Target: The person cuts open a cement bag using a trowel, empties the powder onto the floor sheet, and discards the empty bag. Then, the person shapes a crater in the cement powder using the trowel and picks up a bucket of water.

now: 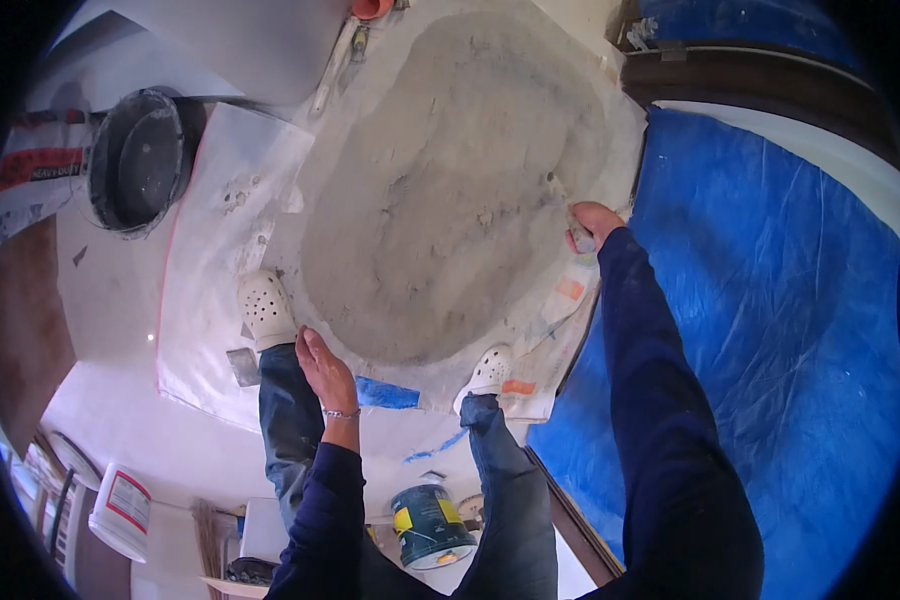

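Note:
A large oval patch of grey, damp-looking material [450, 180] spreads over a pale sheet [210, 310], its surface rough with small marks. At the patch's right edge is my right hand [594, 224], its fingers curled around a small greyish thing [582, 241] whose kind I cannot make out. My left hand [327, 373] hangs near the lower left edge of the patch, beside my left shoe [266, 308], fingers extended and nothing visible in them. My right shoe [488, 372], also white with holes, rests at the patch's lower edge.
A black bucket [140, 160] and a printed bag [40, 165] are at the left. Blue sheeting [770, 350] covers the right side. Behind my legs stand a dark green bucket [432, 525] and a white bucket [122, 512]. A long tool [335, 65] lies at the top.

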`<state>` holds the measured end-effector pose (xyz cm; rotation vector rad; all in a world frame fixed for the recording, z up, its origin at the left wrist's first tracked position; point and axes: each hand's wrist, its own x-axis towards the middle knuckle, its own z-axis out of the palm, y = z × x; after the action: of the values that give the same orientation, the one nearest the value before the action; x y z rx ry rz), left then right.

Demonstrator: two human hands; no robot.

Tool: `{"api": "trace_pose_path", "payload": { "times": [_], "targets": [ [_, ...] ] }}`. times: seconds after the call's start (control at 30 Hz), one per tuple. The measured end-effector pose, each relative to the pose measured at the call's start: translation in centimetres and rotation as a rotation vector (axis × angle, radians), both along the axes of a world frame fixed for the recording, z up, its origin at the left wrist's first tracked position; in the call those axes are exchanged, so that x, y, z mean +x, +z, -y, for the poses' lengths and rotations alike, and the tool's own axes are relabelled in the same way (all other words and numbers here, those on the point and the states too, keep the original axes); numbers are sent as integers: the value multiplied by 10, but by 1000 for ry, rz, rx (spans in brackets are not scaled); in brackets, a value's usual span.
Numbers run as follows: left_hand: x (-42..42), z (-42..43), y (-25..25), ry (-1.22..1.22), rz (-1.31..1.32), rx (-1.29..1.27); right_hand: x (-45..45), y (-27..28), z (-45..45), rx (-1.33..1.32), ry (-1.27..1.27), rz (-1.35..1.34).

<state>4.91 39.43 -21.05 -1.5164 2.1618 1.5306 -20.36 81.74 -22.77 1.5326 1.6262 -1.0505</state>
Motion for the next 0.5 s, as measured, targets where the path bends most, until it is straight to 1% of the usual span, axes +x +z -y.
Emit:
{"api": "trace_pose_path", "payload": {
  "times": [0.13, 0.17, 0.37, 0.43, 0.5],
  "targets": [
    [-6, 7, 0, -11, 2, 13, 28, 6, 13, -29, 3, 5],
    [-7, 9, 0, -11, 7, 12, 34, 6, 15, -34, -85, 17],
    [-16, 12, 9, 3, -9, 14, 66, 10, 27, -107, -83, 111],
    [-17, 12, 7, -95, -35, -73, 76, 16, 34, -135, -85, 114],
    [-20, 13, 12, -49, -22, -26, 86, 22, 43, -181, -115, 119]
  ]
}}
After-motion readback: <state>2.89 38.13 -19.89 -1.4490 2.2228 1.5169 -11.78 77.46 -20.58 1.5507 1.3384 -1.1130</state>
